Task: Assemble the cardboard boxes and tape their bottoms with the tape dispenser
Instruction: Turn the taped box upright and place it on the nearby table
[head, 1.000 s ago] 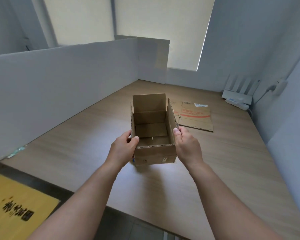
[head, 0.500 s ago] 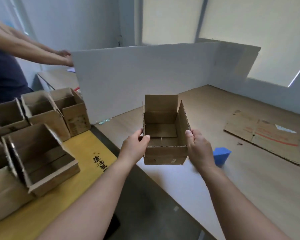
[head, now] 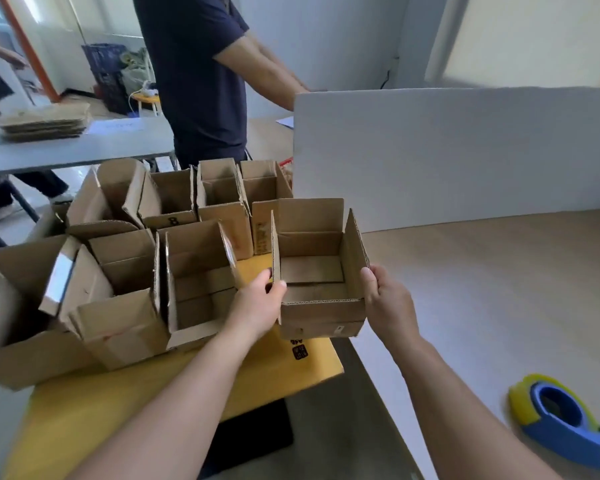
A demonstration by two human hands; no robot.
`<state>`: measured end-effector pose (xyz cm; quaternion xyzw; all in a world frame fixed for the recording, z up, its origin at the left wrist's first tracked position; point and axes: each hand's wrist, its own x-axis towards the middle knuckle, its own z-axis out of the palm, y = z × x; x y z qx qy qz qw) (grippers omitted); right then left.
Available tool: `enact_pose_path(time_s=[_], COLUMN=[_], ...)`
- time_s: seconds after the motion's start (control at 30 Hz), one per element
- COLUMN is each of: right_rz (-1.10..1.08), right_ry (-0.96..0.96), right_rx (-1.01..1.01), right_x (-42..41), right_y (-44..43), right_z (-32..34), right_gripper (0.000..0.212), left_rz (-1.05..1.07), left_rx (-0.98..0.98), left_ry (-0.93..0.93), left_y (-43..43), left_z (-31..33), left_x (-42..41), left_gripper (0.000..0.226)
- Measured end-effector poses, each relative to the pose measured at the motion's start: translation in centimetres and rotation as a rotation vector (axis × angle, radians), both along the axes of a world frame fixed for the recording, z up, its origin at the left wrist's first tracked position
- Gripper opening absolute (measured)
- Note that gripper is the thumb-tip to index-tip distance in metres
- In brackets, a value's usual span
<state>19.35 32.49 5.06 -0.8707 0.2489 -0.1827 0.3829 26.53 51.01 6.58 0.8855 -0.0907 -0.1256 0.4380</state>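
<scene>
I hold an assembled cardboard box point(head: 321, 317) upright with its top flaps open, over the right end of a yellow surface point(head: 118, 393). My left hand point(head: 260, 303) grips its left wall with the thumb inside. On the opposite wall my right hand point(head: 387, 303) grips the near corner. A blue tape dispenser point(head: 568, 427) with a yellow tape roll lies on the wooden table point(head: 499, 289) at the lower right, apart from both hands.
Several open assembled boxes point(head: 194, 282) crowd the yellow surface to the left. A white partition board point(head: 447, 157) stands along the table's far side. A person in a dark shirt point(head: 194, 74) stands behind the boxes. Flat cardboard stacks point(head: 45, 123) lie on a grey table.
My view has swung left from the wooden table. Both hands have carried the box leftward to the yellow surface beside the other boxes. The tape dispenser now shows at the lower right.
</scene>
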Motion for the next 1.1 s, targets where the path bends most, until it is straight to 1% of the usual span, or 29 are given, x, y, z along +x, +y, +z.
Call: enact_pose_path(time_s=[0.13,0.27,0.43,0.53,0.7,0.77,0.83,0.97,1.1], right_rz=[0.095,0.179,0.286,0.306,0.360,0.390,0.413,0.436,0.381], right_ry=[-0.006,0.034,0.101,0.136,0.194,0.238,0.274,0.323,0.373], right_rx=[0.058,0.055,0.060,0.074,0.091,0.128,0.121,0.099,0.075], right_x=[3.6,7.2,11.4,13.5,14.8,15.1,15.4,15.3,14.6], right_y=[-0.2,-0.2,0.0,-0.1,-0.6,-0.7,-0.9,-1.0,-0.8], right_z=[-0.7,-2.2,-3.6,-3.9,-5.4,-6.1,-6.3,-5.8,-4.5], right_gripper=[0.028,0.029,0.036,0.042,0.043,0.048,0.050,0.055,0.062], left_rz=[0.069,0.137,0.176,0.202,0.283,0.301,0.292,0.256,0.257], left_rx=[-0.010,0.068,0.257,0.476,0.532,0.616,0.679,0.604,0.549], left_ry=[0.027,0.034,0.064,-0.053,-0.115,-0.147,-0.142,-0.061,-0.047], left_y=[0.9,1.4,1.2,1.0,1.2,1.1,1.0,1.2,1.0], left_z=[-0.6,-1.6,-2.6,-3.0,-4.6,-5.0,-5.1,-5.1,-4.1], left_x=[2.5,5.0,7.7,8.5,9.4,9.5,9.5,9.7,9.3], left_gripper=[0.047,0.047,0.051,0.051,0.051,0.049,0.050,0.061,0.074])
